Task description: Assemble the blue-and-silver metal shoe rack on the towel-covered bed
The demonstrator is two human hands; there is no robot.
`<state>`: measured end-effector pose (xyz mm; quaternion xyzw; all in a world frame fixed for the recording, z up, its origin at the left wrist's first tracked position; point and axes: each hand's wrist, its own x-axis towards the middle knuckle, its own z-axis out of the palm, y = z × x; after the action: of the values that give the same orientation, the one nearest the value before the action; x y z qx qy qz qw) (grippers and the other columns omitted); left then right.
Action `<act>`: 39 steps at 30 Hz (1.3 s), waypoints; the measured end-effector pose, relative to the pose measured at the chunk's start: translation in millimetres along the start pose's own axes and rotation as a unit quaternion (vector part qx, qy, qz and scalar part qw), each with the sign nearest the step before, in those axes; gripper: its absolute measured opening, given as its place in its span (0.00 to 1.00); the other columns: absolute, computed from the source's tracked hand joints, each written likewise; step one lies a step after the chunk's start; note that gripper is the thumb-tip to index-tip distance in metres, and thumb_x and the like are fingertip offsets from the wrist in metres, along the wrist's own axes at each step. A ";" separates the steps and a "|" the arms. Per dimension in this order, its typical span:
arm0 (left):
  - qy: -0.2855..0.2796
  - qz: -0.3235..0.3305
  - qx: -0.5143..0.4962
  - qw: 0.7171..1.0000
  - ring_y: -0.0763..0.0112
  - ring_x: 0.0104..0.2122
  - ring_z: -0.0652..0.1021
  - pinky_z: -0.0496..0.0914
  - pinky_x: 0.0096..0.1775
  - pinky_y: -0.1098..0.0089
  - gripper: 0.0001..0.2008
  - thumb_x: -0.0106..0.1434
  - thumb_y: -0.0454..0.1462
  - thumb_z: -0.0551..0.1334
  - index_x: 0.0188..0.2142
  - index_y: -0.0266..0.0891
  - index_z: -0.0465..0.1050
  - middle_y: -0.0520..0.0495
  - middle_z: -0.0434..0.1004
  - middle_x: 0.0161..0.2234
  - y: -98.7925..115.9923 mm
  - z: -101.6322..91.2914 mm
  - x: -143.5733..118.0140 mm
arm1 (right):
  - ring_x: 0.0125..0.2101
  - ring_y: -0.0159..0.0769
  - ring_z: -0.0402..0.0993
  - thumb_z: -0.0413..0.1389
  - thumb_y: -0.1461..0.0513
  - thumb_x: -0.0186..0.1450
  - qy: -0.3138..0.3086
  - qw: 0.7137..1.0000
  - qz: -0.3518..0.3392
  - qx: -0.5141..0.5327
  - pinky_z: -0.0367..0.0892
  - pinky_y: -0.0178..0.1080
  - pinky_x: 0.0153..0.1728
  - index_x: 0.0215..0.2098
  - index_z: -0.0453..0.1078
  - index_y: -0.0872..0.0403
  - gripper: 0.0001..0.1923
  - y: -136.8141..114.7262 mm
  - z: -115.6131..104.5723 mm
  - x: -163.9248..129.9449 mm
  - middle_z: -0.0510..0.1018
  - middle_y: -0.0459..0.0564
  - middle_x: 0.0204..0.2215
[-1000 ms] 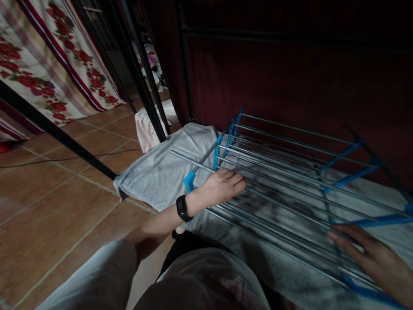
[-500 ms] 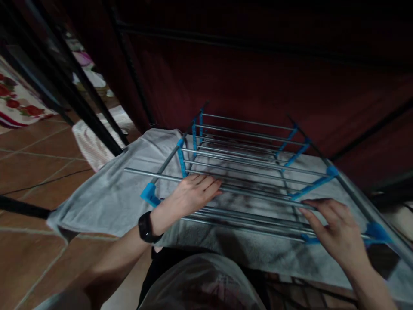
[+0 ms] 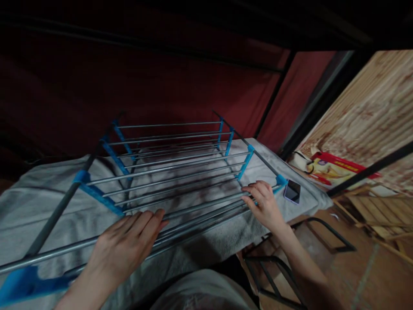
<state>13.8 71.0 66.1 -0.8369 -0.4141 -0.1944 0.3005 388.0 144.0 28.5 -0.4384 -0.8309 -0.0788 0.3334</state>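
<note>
A person's left hand [image 3: 124, 245] lies flat, fingers spread, on the nearest metal bars of a folded drying rack [image 3: 171, 168], gripping nothing. The right hand [image 3: 263, 204] rests with loosely curled fingers on the bars near the rack's right end, just beside a blue plastic joint [image 3: 281, 180]; whether the fingers close round a bar cannot be told. The rack lies flat on a grey towel [image 3: 38, 206] spread over a raised surface in front of the person, its grey rails crossed by blue connectors. Close by, at the lower edge, the person's light clothing [image 3: 206, 292] shows, and a black metal frame [image 3: 274, 275] stands on the tiled floor [image 3: 371, 275] below the right arm. A phone [image 3: 292, 191] lies on the towel just beyond the rack's right corner. Farther right, a red printed packet [image 3: 332, 168] sits by a wooden panel [image 3: 371, 120]. Behind the rack hangs a dark red curtain [image 3: 161, 86], framed by black poles [image 3: 274, 99].
</note>
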 end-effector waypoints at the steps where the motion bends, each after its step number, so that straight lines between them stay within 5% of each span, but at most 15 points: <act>1: 0.002 -0.001 -0.003 1.000 0.68 0.26 0.75 0.67 0.31 0.64 0.07 0.70 0.37 0.58 0.45 0.40 0.71 0.50 0.75 0.28 2.6 -0.3 2.8 | 0.48 0.44 0.70 0.54 0.57 0.70 0.001 1.000 0.005 -0.005 0.64 0.53 0.53 0.49 0.71 0.49 0.11 1.7 -0.4 -0.4 0.76 0.51 0.40; 17: 0.004 -0.030 -0.046 0.998 0.67 0.24 0.73 0.64 0.30 0.62 0.07 0.70 0.35 0.55 0.42 0.39 0.71 0.50 0.74 0.27 33.2 -8.3 17.0 | 0.55 0.46 0.66 0.51 0.59 0.70 0.039 0.995 0.086 -0.027 0.55 0.59 0.60 0.54 0.67 0.48 0.15 16.4 -5.0 -20.3 0.71 0.54 0.51; 27: -0.025 -0.035 -0.048 0.998 0.69 0.26 0.74 0.63 0.33 0.64 0.07 0.71 0.35 0.55 0.43 0.38 0.72 0.50 0.75 0.29 51.4 -9.2 26.4 | 0.61 0.48 0.57 0.52 0.54 0.68 0.225 0.940 0.256 -0.002 0.57 0.58 0.61 0.67 0.52 0.50 0.32 30.4 -3.4 -44.2 0.60 0.59 0.60; 39: -0.035 -0.023 -0.063 0.997 0.70 0.26 0.76 0.66 0.32 0.66 0.11 0.72 0.35 0.52 0.45 0.37 0.73 0.50 0.78 0.30 67.8 -9.3 23.3 | 0.56 0.44 0.64 0.55 0.54 0.66 0.216 0.911 0.325 0.131 0.65 0.53 0.56 0.67 0.52 0.47 0.33 48.3 10.6 -69.8 0.61 0.58 0.60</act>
<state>81.5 45.9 63.3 -0.8505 -0.4307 -0.1977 0.2284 448.1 130.4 -30.9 -0.6093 -0.5530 0.0507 0.5660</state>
